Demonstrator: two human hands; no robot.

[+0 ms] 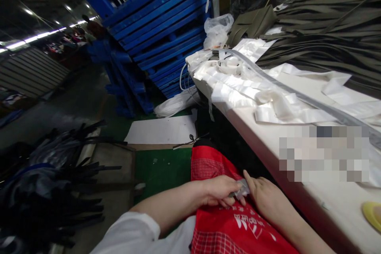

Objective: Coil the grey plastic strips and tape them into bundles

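Note:
Low over the red apron [229,226] on my lap, both hands come close together. My left hand [220,190] is closed, with a small crumpled piece of clear plastic [242,189] between its thumb and fingers. What the plastic wraps, if anything, is too small to make out. My right hand [263,194] lies just right of the plastic, fingers stretched out and one pointing up; it nearly touches the plastic. The undersides of its fingers are hidden.
A white table [250,127] runs along my right, bearing white ribbon strips [232,91], a grey band [285,87] and dark olive straps [333,35]. Blue pallets [160,35] are stacked ahead. Black strips [59,190] hang at the left. A white sheet [162,130] lies on the floor.

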